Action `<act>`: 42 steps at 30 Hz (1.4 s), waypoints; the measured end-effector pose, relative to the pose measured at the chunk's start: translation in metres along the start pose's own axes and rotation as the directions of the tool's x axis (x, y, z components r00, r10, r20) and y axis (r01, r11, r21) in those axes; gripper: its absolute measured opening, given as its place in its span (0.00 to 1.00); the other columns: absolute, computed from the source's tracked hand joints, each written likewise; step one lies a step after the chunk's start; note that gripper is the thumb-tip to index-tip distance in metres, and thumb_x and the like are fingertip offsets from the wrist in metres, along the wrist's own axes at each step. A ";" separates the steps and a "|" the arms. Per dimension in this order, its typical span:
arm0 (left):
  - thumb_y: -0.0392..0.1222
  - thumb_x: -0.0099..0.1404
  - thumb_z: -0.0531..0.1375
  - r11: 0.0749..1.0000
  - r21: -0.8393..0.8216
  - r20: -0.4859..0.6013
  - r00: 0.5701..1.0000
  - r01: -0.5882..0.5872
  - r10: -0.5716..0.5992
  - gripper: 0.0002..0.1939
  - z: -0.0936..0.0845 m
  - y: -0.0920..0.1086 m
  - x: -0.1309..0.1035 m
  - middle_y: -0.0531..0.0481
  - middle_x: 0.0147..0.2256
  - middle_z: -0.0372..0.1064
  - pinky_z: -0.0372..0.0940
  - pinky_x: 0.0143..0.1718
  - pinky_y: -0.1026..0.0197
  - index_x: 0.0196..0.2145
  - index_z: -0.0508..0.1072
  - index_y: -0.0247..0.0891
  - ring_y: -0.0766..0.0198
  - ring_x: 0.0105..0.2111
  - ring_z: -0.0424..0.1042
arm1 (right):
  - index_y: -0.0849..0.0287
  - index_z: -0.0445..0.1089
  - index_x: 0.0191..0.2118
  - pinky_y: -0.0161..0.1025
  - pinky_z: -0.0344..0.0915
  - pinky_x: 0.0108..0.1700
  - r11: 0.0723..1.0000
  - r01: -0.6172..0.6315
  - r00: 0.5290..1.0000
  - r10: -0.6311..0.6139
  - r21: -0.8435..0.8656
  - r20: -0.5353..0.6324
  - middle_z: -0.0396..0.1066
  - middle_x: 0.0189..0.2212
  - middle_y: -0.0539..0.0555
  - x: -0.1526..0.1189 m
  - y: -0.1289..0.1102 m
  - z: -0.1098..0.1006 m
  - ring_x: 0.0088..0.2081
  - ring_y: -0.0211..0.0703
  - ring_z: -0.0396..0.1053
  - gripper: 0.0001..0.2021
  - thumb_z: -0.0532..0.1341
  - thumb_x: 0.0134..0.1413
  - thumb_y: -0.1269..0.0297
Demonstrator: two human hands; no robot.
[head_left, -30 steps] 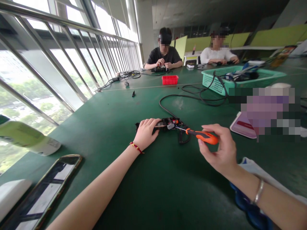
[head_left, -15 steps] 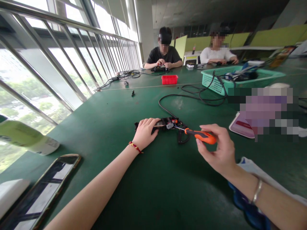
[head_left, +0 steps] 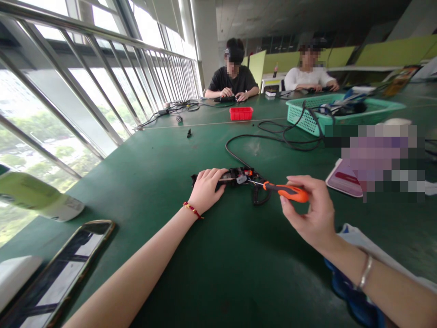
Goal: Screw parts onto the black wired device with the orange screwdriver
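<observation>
On the green table lies a black corded device (head_left: 235, 176) with its inner parts exposed, among them a small grey piece and a bit of orange. My left hand (head_left: 207, 189) is wrapped over the device's left end, thumb on the near side, and covers part of it. In my right hand (head_left: 312, 209) is an orange and dark grey screwdriver (head_left: 290, 192), gripped between thumb and fingers at the handle's end. The screwdriver's shaft points left and its tip meets the device beside the grey piece. A black loop-shaped part (head_left: 261, 197) hangs off the device's near right side.
A black cable (head_left: 235, 139) curves back from the device toward a teal basket (head_left: 300, 119). Further off are a red tray (head_left: 241, 114) and a small black part (head_left: 189, 133). A phone (head_left: 68, 273) and a bottle (head_left: 41, 196) are at left. Two people sit across the table.
My hands and the device stay almost in place; the screwdriver shifts only very slightly. Across the table, the hands of the person in black have lowered and moved apart.
</observation>
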State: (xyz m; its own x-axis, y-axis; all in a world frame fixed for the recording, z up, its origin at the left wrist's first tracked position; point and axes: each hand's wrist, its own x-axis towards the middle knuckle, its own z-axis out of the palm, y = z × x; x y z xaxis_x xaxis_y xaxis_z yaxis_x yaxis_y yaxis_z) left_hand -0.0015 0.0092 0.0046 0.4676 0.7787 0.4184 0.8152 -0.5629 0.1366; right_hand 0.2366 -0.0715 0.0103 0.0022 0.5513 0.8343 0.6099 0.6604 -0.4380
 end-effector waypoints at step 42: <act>0.43 0.65 0.52 0.999 0.037 -0.007 1.000 -0.005 0.005 0.16 0.003 -0.002 0.001 0.48 0.45 0.67 0.56 0.49 0.54 0.50 0.63 0.40 0.58 0.45 0.64 | 0.56 0.60 0.50 0.43 0.68 0.41 0.998 -0.001 0.999 0.003 0.060 -0.038 0.65 0.39 0.55 -0.004 0.003 0.003 0.39 0.44 0.67 0.25 0.63 0.43 0.73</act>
State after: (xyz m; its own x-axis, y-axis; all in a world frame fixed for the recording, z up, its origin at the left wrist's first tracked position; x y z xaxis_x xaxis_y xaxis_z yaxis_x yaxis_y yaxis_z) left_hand -0.0019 0.0115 0.0023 0.4692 0.7738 0.4254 0.8249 -0.5561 0.1017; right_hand 0.2361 -0.0703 0.0048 0.0341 0.5341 0.8447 0.5616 0.6889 -0.4582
